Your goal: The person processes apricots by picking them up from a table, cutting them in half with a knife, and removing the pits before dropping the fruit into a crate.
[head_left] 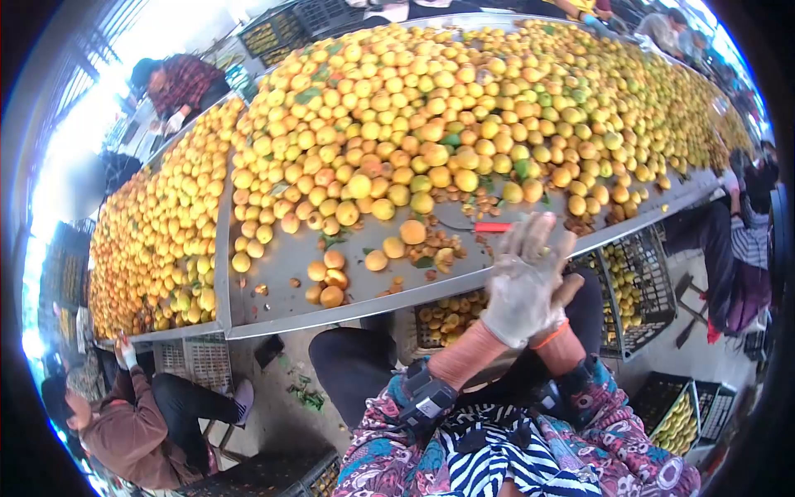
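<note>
My left hand (517, 294), in a thin whitish glove, is raised over the table's front edge with its fingers stretched upward and no object in it. Pressed against it from the right is my right hand (566, 291), partly hidden behind it. The right fingers that show are extended, and I see nothing held. Just beyond the fingertips, a knife with a red handle (492, 227) lies on the metal table (364, 308). Left of the knife are cut fruit scraps (439, 248) and a few loose apricots (393, 247). A large heap of apricots (397, 116) covers the table behind.
Under the table edge stand a crate of fruit (447, 319) and a black crate (642, 290). Another crate (679, 418) sits on the floor at right. A person in brown (137, 443) sits at left, another person (745, 240) at right. A metal divider (224, 248) splits the table.
</note>
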Demonstrator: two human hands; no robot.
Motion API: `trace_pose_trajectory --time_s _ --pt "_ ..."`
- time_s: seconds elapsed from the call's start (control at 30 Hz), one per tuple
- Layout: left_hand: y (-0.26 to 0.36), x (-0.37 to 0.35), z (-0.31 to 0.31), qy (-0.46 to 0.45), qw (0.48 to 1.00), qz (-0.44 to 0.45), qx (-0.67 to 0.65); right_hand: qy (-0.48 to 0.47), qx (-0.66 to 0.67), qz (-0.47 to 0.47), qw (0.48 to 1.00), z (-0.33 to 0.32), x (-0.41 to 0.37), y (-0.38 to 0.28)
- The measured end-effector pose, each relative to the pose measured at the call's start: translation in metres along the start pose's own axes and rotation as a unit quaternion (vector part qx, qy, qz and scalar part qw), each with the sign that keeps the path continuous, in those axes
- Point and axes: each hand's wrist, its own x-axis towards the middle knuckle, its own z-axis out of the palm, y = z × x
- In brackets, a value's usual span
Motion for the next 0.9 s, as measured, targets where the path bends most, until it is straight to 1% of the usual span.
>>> trace_pose_trajectory --time_s 0.03,0.07,0.1,0.13,0.17,0.2,0.23,0.27,0.3,0.33,0.37,0.4,0.43,0.47,0.5,0.57,0.6,0.63,0.67,0.7,0.77,0.8,0.87,0.9 --pt "0.015 0.003 0.006 0.007 0.999 0.030 -0.043 0.014 -0.050 -0.026 0.998 -0.010 -0.006 -0.024" --pt "0.025 0.004 0.012 -0.017 0.997 0.034 -0.065 0.081 0.004 0.032 0.996 -0.039 -0.014 -0.048" --pt "0.032 0.004 0.017 -0.039 0.995 0.037 -0.083 0.154 0.066 0.081 0.982 -0.067 -0.022 -0.072" --pt "0.036 0.004 0.020 -0.037 0.995 0.016 -0.089 0.138 0.005 -0.007 0.990 -0.087 -0.020 -0.093" --pt "0.032 0.003 0.020 -0.050 0.996 0.007 -0.079 0.030 0.256 0.079 0.963 -0.112 -0.017 -0.121" --pt "0.022 -0.005 0.024 -0.075 0.993 -0.030 -0.087 0.088 0.214 0.071 0.970 -0.121 -0.020 -0.149" --pt "0.010 -0.015 0.028 -0.097 0.988 -0.067 -0.095 0.164 0.159 0.068 0.971 -0.153 -0.023 -0.175" --pt "-0.003 -0.023 0.030 -0.101 0.983 -0.116 -0.101 0.172 0.087 0.039 0.980 -0.187 -0.025 -0.193" --pt "-0.014 -0.030 0.030 -0.105 0.975 -0.162 -0.108 0.193 -0.098 -0.025 0.976 -0.245 -0.031 -0.202" --pt "-0.022 -0.033 0.024 -0.063 0.986 -0.133 -0.080 0.229 -0.322 -0.029 0.918 -0.284 -0.033 -0.210" --pt "-0.035 -0.035 0.019 -0.078 0.982 -0.156 -0.075 0.275 -0.526 -0.015 0.805 -0.322 -0.035 -0.219" --pt "-0.039 -0.031 0.009 -0.077 0.979 -0.174 -0.080 0.354 -0.646 0.023 0.676 -0.335 -0.028 -0.231" --pt "-0.042 -0.027 0.000 -0.055 0.978 -0.183 -0.080 0.418 -0.740 0.060 0.523 -0.332 -0.013 -0.240" --pt "-0.057 -0.030 0.000 -0.020 0.977 -0.186 -0.099 0.336 -0.729 -0.025 0.595 -0.327 0.006 -0.242" --pt "-0.066 -0.029 -0.005 -0.007 0.962 -0.235 -0.141 0.247 -0.707 -0.103 0.655 -0.293 0.023 -0.237" --pt "-0.077 -0.018 -0.016 0.027 0.954 -0.249 -0.166 0.169 -0.616 -0.003 0.770 -0.194 0.077 -0.218" --pt "-0.087 -0.016 -0.018 0.025 0.956 -0.245 -0.158 0.109 -0.626 -0.006 0.772 -0.162 0.103 -0.200" --pt "-0.099 -0.014 -0.018 0.024 0.959 -0.240 -0.150 0.047 -0.683 -0.028 0.729 -0.116 0.124 -0.180" --pt "-0.108 -0.012 -0.017 0.025 0.961 -0.235 -0.143 -0.030 -0.736 -0.063 0.674 -0.098 0.151 -0.156" --pt "-0.113 -0.012 -0.016 0.014 0.949 -0.275 -0.156 -0.096 -0.735 -0.045 0.670 -0.078 0.174 -0.136" --pt "-0.120 -0.014 -0.017 -0.004 0.918 -0.351 -0.181 -0.174 -0.817 -0.014 0.550 -0.065 0.218 -0.094" --pt "-0.132 -0.022 -0.016 -0.005 0.886 -0.401 -0.233 -0.166 -0.850 0.032 0.499 -0.064 0.233 -0.076" --pt "-0.148 -0.036 -0.016 0.012 0.887 -0.395 -0.238 -0.148 -0.900 0.122 0.391 -0.063 0.255 -0.042" --pt "-0.155 -0.040 -0.018 0.023 0.888 -0.391 -0.239 -0.130 -0.899 0.116 0.402 -0.067 0.261 -0.030"
